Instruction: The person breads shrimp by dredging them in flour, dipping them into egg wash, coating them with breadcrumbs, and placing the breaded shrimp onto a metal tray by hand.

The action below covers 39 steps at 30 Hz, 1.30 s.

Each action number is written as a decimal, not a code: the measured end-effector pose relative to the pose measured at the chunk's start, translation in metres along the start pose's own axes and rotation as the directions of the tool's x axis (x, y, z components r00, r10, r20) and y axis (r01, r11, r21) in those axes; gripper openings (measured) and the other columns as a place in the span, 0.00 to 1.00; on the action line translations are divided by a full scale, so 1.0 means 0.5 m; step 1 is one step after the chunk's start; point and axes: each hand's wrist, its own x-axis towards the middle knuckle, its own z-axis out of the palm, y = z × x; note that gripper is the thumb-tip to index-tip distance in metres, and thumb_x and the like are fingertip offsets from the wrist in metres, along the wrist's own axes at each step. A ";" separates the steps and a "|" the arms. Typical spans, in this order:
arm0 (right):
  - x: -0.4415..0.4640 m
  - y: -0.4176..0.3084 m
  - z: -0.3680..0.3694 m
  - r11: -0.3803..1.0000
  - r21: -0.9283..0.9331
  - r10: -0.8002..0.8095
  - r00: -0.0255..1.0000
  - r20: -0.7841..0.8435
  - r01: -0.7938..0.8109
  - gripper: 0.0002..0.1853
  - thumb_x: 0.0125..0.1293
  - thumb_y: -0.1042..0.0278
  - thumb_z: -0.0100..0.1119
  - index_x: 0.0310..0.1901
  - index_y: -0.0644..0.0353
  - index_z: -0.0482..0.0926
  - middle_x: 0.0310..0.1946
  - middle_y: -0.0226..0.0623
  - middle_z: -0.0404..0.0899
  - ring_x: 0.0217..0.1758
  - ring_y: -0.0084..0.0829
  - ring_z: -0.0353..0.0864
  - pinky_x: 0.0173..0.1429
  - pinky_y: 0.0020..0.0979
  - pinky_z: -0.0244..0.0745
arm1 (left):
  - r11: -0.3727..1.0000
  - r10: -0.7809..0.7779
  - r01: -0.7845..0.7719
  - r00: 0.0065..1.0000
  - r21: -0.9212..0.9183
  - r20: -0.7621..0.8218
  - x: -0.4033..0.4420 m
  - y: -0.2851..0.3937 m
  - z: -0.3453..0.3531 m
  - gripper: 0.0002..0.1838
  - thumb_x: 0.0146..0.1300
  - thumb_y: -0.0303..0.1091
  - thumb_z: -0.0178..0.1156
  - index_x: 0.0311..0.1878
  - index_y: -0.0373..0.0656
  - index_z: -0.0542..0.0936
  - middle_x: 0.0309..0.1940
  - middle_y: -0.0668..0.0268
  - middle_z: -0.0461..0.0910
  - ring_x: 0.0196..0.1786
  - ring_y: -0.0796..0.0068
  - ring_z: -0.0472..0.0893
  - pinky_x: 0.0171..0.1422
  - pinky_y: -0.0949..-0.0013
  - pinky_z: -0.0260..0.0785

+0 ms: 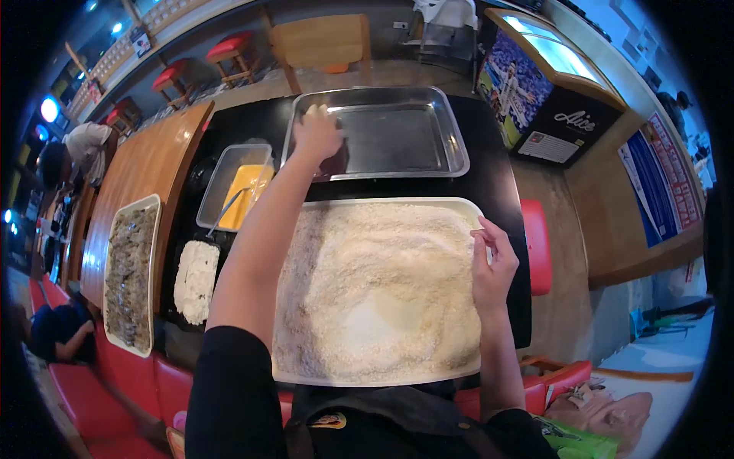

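My left hand (318,136) reaches forward over the left end of a shallow metal tray (397,174), its fingers pale and blurred; whether anything is in them I cannot make out. My right hand (495,264) hovers at the upper right rim of a big cream tray (382,380), fingers loosely curled, with nothing visible in them. A thick layer of pale crumbs and flour (367,268) covers that tray, with a whiter patch near its front. Beside my left forearm sits a clear plastic tub (218,180) of yellow liquid (254,177), a metal utensil (235,200) leaning in it.
A container of white powder (197,283) sits left of the crumb tray. Farther left, a long tray (130,283) holds greyish pieces. A wooden table (145,168) adjoins the black table (497,183). A person (80,153) stands at far left. A freezer (547,92) stands at back right.
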 end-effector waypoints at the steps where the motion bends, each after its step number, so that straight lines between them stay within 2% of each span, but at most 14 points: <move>1: -0.002 0.004 0.000 1.000 -0.002 0.008 1.000 -0.002 -0.008 0.14 0.67 0.78 0.58 0.54 0.64 0.80 0.38 0.41 0.83 0.40 0.29 0.83 0.49 0.29 0.76 | 0.997 0.050 -0.053 0.997 0.060 0.051 -0.004 0.007 -0.007 0.32 0.66 0.50 0.55 0.70 0.44 0.69 0.75 0.54 0.58 0.75 0.46 0.59 0.72 0.38 0.56; 5: -0.006 0.010 0.001 0.997 0.031 0.071 0.997 0.018 -0.071 0.14 0.69 0.78 0.56 0.55 0.66 0.79 0.40 0.40 0.83 0.44 0.27 0.82 0.53 0.28 0.75 | 0.990 -0.098 0.086 0.989 0.114 0.107 0.003 -0.008 0.029 0.34 0.68 0.56 0.54 0.71 0.47 0.68 0.78 0.57 0.53 0.79 0.46 0.52 0.73 0.28 0.47; 8: -0.005 0.005 0.003 0.994 0.034 0.102 0.994 0.026 -0.103 0.15 0.70 0.78 0.56 0.56 0.67 0.78 0.42 0.40 0.83 0.45 0.27 0.81 0.55 0.29 0.74 | 0.999 -0.001 -0.008 0.983 0.044 0.182 -0.045 0.031 -0.102 0.30 0.64 0.48 0.58 0.68 0.49 0.72 0.73 0.54 0.61 0.75 0.48 0.60 0.74 0.38 0.55; 12: -0.005 0.002 0.002 0.993 0.017 0.117 0.992 0.039 -0.118 0.15 0.71 0.77 0.54 0.57 0.67 0.78 0.42 0.40 0.84 0.45 0.26 0.81 0.56 0.28 0.74 | 0.780 0.171 -0.316 0.938 -0.540 -0.303 -0.193 0.095 -0.233 0.17 0.50 0.24 0.63 0.46 0.44 0.82 0.45 0.53 0.77 0.52 0.51 0.77 0.58 0.57 0.71; 15: -0.004 0.002 0.005 0.984 0.101 0.147 0.989 -0.002 -0.147 0.15 0.72 0.75 0.55 0.58 0.65 0.78 0.42 0.39 0.83 0.45 0.25 0.81 0.54 0.27 0.74 | 0.594 0.254 -0.432 0.901 -0.678 -0.351 -0.369 0.148 -0.287 0.12 0.48 0.20 0.62 0.37 0.41 0.80 0.29 0.58 0.77 0.38 0.57 0.80 0.45 0.55 0.73; 16: -0.003 0.003 -0.001 0.994 0.007 0.111 0.994 -0.002 -0.111 0.15 0.72 0.74 0.55 0.58 0.65 0.78 0.43 0.38 0.83 0.43 0.24 0.81 0.51 0.26 0.75 | 0.570 0.293 -0.249 0.952 -0.783 -0.090 -0.440 0.160 -0.311 0.11 0.50 0.20 0.61 0.38 0.41 0.80 0.32 0.56 0.79 0.40 0.55 0.81 0.47 0.54 0.73; 18: 0.002 0.016 -0.006 0.996 -0.052 0.069 0.997 -0.025 -0.071 0.15 0.73 0.72 0.54 0.58 0.65 0.78 0.42 0.36 0.83 0.42 0.23 0.80 0.48 0.25 0.74 | 0.549 0.402 -0.212 0.915 -0.809 0.033 -0.549 0.172 -0.256 0.14 0.53 0.23 0.61 0.44 0.42 0.81 0.41 0.54 0.81 0.48 0.54 0.81 0.55 0.55 0.73; 21: 0.003 0.020 -0.008 0.992 -0.027 0.124 0.992 -0.010 -0.124 0.16 0.73 0.69 0.56 0.59 0.63 0.78 0.41 0.32 0.82 0.40 0.21 0.76 0.44 0.24 0.71 | 0.642 0.472 -0.395 0.879 -0.657 -0.068 -0.668 0.149 -0.266 0.16 0.57 0.27 0.62 0.51 0.43 0.82 0.50 0.54 0.79 0.57 0.54 0.79 0.63 0.58 0.70; 26: 0.022 0.076 -0.023 0.995 0.025 0.095 0.993 -0.064 -0.094 0.17 0.73 0.67 0.55 0.60 0.65 0.77 0.44 0.35 0.82 0.42 0.25 0.78 0.47 0.27 0.74 | 0.641 0.239 -0.039 0.959 -0.766 0.152 -0.712 -0.017 -0.387 0.17 0.59 0.31 0.65 0.53 0.42 0.81 0.53 0.57 0.79 0.60 0.56 0.77 0.66 0.57 0.68; 28: 0.031 0.099 -0.025 0.982 0.108 0.161 0.984 -0.079 -0.152 0.17 0.73 0.67 0.54 0.60 0.65 0.77 0.45 0.36 0.82 0.43 0.25 0.79 0.49 0.28 0.75 | 0.755 0.018 0.033 0.997 -0.655 0.071 -0.732 -0.125 -0.407 0.16 0.58 0.32 0.67 0.51 0.42 0.83 0.48 0.58 0.82 0.53 0.63 0.81 0.61 0.61 0.72; 30: 0.038 0.119 -0.034 0.985 0.088 0.154 0.985 -0.076 -0.147 0.17 0.74 0.65 0.54 0.59 0.64 0.78 0.46 0.37 0.83 0.45 0.26 0.79 0.52 0.29 0.76 | 0.765 -0.254 0.244 0.965 -0.596 0.069 -0.742 -0.227 -0.475 0.15 0.57 0.32 0.68 0.48 0.41 0.85 0.42 0.60 0.85 0.44 0.69 0.83 0.52 0.65 0.76; 31: 0.040 0.127 -0.035 0.984 0.098 0.157 0.984 -0.080 -0.149 0.17 0.74 0.65 0.55 0.59 0.64 0.78 0.46 0.37 0.83 0.46 0.26 0.79 0.52 0.29 0.76 | 0.812 -0.338 0.242 0.937 -0.532 -0.090 -0.753 -0.290 -0.484 0.13 0.57 0.32 0.68 0.46 0.42 0.87 0.38 0.61 0.86 0.38 0.72 0.84 0.46 0.68 0.77; 33: 0.039 0.129 -0.031 0.982 0.106 0.165 0.983 -0.082 -0.156 0.18 0.74 0.64 0.55 0.59 0.64 0.77 0.47 0.37 0.83 0.46 0.26 0.79 0.52 0.30 0.76 | 0.753 -0.570 0.447 0.810 -0.484 -0.138 -0.760 -0.416 -0.510 0.12 0.59 0.31 0.64 0.46 0.41 0.87 0.39 0.57 0.88 0.39 0.67 0.87 0.48 0.66 0.79; 39: 0.043 0.143 -0.035 0.968 0.159 0.206 0.976 -0.068 -0.193 0.18 0.74 0.62 0.56 0.60 0.62 0.77 0.46 0.36 0.83 0.46 0.26 0.78 0.51 0.29 0.75 | 0.900 -0.435 0.422 0.882 -0.107 -0.183 -0.752 -0.657 -0.502 0.11 0.58 0.31 0.65 0.44 0.44 0.88 0.37 0.57 0.87 0.42 0.61 0.87 0.49 0.62 0.78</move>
